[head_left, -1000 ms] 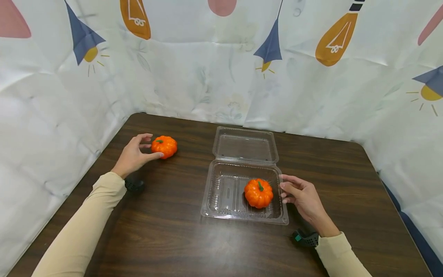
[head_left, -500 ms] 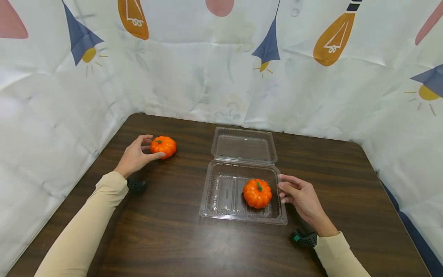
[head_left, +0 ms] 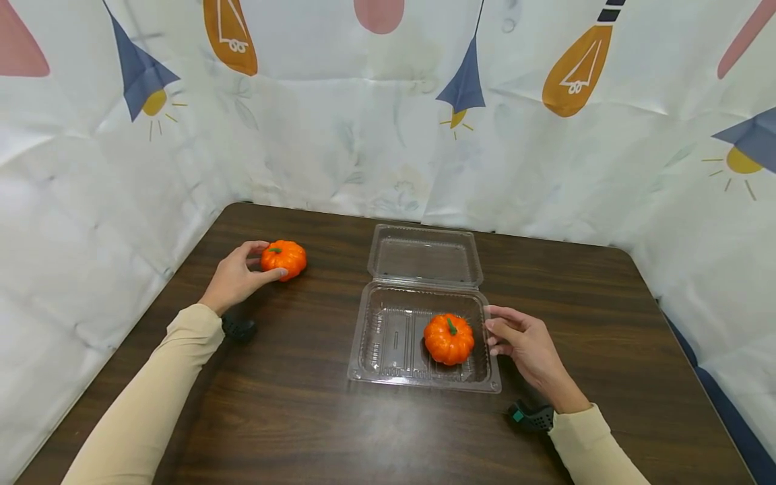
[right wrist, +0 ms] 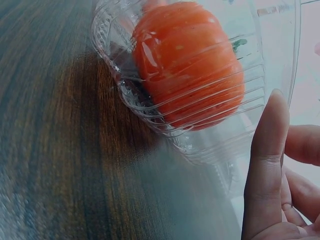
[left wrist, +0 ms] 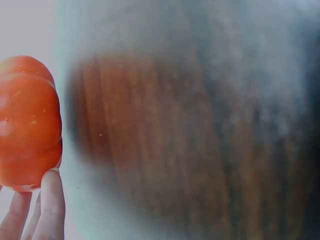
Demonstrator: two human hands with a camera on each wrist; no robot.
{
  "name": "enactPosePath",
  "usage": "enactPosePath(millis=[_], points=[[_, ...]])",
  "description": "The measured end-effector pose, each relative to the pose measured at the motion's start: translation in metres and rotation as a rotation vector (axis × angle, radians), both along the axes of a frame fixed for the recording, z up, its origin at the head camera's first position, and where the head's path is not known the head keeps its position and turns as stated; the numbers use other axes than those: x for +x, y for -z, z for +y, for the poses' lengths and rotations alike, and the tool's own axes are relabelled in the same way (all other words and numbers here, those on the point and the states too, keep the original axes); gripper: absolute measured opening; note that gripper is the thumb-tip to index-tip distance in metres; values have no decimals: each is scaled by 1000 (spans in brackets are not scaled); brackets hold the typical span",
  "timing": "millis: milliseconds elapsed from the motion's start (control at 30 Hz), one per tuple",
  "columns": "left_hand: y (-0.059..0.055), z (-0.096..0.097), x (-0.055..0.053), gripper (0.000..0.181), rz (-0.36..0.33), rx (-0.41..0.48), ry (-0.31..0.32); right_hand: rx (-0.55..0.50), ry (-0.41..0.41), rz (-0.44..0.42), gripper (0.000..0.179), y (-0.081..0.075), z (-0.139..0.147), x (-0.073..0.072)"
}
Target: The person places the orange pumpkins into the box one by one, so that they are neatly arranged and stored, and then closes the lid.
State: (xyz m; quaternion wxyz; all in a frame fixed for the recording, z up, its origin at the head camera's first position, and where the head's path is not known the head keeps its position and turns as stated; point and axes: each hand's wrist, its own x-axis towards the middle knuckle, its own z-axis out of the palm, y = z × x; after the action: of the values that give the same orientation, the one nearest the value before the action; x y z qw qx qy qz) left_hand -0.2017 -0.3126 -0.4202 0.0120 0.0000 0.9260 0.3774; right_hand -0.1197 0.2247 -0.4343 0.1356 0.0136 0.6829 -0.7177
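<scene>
At the table's far left, my left hand (head_left: pixel 236 277) holds a small glossy orange pumpkin (head_left: pixel 288 259) with a green stem. The thumb lies along its near side and the fingers reach its far side. In the left wrist view this pumpkin (left wrist: pixel 27 125) shows at the left edge, above the fingertips. A clear plastic clamshell container (head_left: pixel 382 364) lies with its lid (head_left: pixel 424 254) folded back. Inside its base, toward the right, sits a second orange pumpkin (head_left: pixel 448 339). My right hand (head_left: pixel 530 347) pinches the container's right rim; in the right wrist view the thumb (right wrist: pixel 267 155) meets the rim.
A dark brown wood-grain table (head_left: pixel 291 404) carries everything. White cloth (head_left: pixel 339 135) printed with lamps and bulbs hangs behind and along the sides. Black wrist straps (head_left: pixel 533 417) sit near the cuffs.
The view has shifted slightly. Both hands, both pumpkins and the container keep nearly the same places on the table.
</scene>
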Motion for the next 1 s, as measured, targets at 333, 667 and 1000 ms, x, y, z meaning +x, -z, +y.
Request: enactPosePath(millis=[333, 667, 1000], points=[[-7, 0, 3, 88, 17, 5, 1, -4, 2, -2, 51, 1, 1, 0], [-16, 2, 4, 88, 27, 2, 2, 8, 5, -9, 53, -1, 0, 0], [-24, 7, 6, 89, 34, -18, 22, 32, 10, -21, 55, -3, -1, 1]])
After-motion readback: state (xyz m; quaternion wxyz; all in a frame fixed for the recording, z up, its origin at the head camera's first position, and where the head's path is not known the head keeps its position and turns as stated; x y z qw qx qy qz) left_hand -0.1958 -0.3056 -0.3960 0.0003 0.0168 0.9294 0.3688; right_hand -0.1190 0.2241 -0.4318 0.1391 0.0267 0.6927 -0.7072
